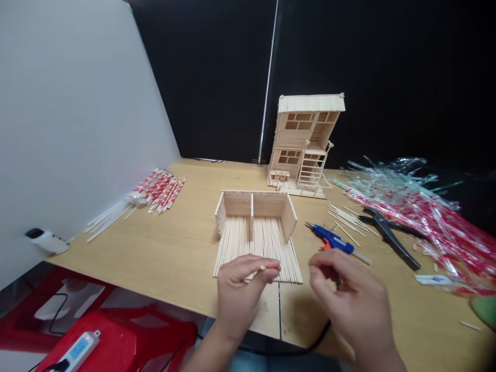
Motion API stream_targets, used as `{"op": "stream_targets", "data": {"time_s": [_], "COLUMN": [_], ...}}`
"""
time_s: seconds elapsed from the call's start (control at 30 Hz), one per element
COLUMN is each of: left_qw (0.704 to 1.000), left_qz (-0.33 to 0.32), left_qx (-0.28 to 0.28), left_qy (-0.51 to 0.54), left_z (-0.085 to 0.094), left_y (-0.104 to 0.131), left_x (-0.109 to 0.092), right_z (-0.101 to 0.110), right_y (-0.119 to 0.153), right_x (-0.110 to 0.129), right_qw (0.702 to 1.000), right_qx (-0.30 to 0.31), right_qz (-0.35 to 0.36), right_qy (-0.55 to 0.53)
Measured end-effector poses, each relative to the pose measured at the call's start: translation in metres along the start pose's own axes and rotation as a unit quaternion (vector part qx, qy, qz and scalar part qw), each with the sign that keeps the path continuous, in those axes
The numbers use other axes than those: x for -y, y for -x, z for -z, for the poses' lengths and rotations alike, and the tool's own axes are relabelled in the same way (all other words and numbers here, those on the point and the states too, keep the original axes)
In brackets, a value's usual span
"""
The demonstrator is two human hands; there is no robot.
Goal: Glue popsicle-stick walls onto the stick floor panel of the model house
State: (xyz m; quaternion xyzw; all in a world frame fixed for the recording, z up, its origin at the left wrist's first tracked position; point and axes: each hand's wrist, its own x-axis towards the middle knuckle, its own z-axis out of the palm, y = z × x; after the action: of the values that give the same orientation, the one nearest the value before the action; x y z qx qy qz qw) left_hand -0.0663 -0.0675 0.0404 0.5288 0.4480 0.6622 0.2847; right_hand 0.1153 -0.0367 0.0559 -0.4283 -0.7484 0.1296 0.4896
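My left hand is closed in a pinch on a small wooden stick piece, over the front edge of a flat stick base. Low stick walls with a divider stand on the base's rear part. To the right, my right hand has its thumb and forefinger curled together; anything between them is too small to make out. Just beyond that hand lies a blue glue gun with an orange trigger.
A two-storey stick house stands at the back. Loose sticks, black pliers and crumpled red-and-clear wrappers lie right. Wrapped sticks and a white bottle are left; a red stool is below.
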Motion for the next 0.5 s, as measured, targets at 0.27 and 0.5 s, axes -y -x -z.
{"op": "stream_targets", "data": {"time_s": [0.27,0.5], "left_qw": [0.961,0.932], "left_qz": [0.210,0.211], "left_qx": [-0.041,-0.064], "left_qy": [0.174,0.286], "left_z": [-0.006,-0.014], "left_y": [-0.002,0.002], "left_x": [0.009,0.005], "right_z": [0.037,-0.024], "right_y": [0.013,0.009], "right_x": [-0.034,0.023], "right_qw": [0.971,0.995], "right_qx": [-0.073,0.051], "right_qz": [-0.128,0.043], "right_qy": [0.188,-0.073]}}
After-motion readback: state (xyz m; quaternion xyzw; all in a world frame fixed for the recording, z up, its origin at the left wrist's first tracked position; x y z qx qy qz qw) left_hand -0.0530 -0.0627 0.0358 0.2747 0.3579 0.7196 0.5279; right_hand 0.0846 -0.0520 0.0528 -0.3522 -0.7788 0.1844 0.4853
